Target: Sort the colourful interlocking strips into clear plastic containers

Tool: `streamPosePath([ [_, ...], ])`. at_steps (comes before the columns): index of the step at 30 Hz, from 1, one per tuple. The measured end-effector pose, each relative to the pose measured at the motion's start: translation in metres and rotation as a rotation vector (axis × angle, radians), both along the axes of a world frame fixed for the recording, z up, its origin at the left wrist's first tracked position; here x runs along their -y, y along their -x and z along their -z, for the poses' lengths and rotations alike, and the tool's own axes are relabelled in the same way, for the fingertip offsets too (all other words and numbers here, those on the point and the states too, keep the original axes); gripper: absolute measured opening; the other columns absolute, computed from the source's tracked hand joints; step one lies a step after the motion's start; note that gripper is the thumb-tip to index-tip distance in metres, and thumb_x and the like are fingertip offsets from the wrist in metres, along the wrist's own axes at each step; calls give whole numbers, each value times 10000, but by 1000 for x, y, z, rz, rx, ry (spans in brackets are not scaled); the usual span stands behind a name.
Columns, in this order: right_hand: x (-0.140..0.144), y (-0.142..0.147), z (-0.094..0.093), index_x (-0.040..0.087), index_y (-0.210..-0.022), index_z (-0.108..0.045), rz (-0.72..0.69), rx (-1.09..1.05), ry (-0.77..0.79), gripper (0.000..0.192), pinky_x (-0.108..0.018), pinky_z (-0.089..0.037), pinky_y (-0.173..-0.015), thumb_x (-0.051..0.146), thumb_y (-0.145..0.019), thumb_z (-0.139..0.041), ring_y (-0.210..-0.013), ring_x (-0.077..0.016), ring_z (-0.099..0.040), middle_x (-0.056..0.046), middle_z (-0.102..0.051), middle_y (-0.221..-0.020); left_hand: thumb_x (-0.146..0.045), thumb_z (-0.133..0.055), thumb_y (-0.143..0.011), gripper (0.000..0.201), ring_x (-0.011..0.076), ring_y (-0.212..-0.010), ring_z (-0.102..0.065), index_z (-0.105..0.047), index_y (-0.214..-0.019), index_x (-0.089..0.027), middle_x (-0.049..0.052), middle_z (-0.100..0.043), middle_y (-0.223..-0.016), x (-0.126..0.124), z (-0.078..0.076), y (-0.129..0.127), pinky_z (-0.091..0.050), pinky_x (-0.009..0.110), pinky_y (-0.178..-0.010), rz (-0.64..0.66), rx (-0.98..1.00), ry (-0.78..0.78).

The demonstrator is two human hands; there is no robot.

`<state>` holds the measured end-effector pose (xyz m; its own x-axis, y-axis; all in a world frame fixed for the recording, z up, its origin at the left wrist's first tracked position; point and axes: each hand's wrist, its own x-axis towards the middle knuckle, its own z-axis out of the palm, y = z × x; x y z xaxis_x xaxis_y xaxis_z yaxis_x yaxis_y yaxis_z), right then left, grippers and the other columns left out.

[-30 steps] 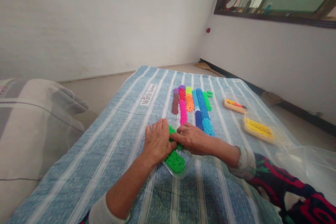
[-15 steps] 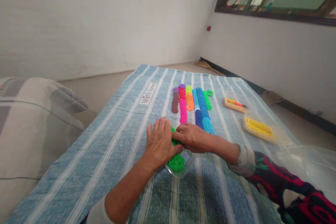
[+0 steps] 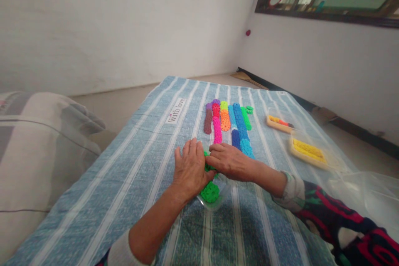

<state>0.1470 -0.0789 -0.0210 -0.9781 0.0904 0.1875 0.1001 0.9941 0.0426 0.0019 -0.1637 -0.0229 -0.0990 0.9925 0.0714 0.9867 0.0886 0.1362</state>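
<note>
A clear plastic container [image 3: 213, 207] lies in front of me with green notched discs [image 3: 209, 191] inside, like snowflake building discs. My left hand [image 3: 190, 170] rests along its left side, fingers stretched forward and thumb reaching over the green discs. From the right, my right hand [image 3: 229, 161] bends its fingers down onto the discs at the container's far part, beside my left thumb. Its fingers look closed on a green disc, though the fingertips are partly hidden.
Ahead lie rows of overlapping discs, including pink [image 3: 217, 130], orange [image 3: 225, 121] and blue [image 3: 240, 118]. Some loose green discs [image 3: 249, 110] sit at the back. To the right stand a box of yellow pieces [image 3: 308, 151], a box of mixed pieces [image 3: 279, 122] and clear plastic [image 3: 364, 191].
My right hand has shifted very slightly over the green discs. My left hand stays in nearly the same place on the container.
</note>
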Motion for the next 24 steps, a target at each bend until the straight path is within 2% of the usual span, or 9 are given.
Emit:
streamPosePath([
  [5,0,-5,0,156,-926,-569,18,-41,46,138,-335,-374,-719,173,-977,-442,-867,-218,-465,-80,-591,-827,-417,-677,-738,781,364,-1418,-310,-395,-1385,-85,237,-366,-1520,-1,-2,-1,-216,577,-1136,-9,-8,32],
  [9,-3,-12,-2,158,-991,-562,34,-118,146,106,-338,-421,-753,203,-957,-472,-919,-224,-507,-95,-611,-877,-405,-670,-733,769,360,-1415,-317,-398,-1383,-97,230,-373,-1521,-1,1,1,-218,580,-1132,-9,-23,12],
  [12,-16,-20,-3,162,-1035,-572,112,-225,189,136,-337,-449,-773,241,-949,-504,-918,-217,-554,-105,-641,-916,-402,-651,-735,768,369,-1408,-325,-400,-1384,-77,242,-376,-1519,-1,4,4,-215,591,-1124,-6,-38,-2],
  [15,-47,-31,-4,176,-1029,-618,331,-345,194,140,-329,-462,-798,233,-919,-552,-907,-208,-598,-96,-679,-934,-397,-642,-733,756,368,-1408,-332,-417,-1378,-73,249,-375,-1521,-3,5,5,-214,586,-1124,-9,-52,-6],
  [17,-77,-39,-4,187,-1044,-649,576,-362,222,173,-324,-463,-833,205,-884,-585,-935,-204,-620,-81,-700,-981,-390,-640,-728,754,363,-1408,-337,-426,-1377,-68,248,-379,-1521,-3,4,5,-219,577,-1127,-14,-60,-6],
  [19,-111,-48,-6,203,-1054,-677,870,-292,252,200,-309,-456,-860,202,-875,-587,-964,-195,-628,-61,-712,-1016,-383,-635,-730,753,359,-1412,-337,-431,-1379,-60,246,-383,-1520,-3,3,5,-221,569,-1133,-17,-66,3],
  [24,-187,-67,-9,114,-1025,-703,1125,-278,248,238,-342,-472,-856,130,-911,-495,-990,-237,-639,-136,-707,-1016,-368,-631,-723,741,365,-1408,-352,-454,-1373,-59,244,-400,-1511,-2,7,8,-221,570,-1143,-24,-74,-4],
])
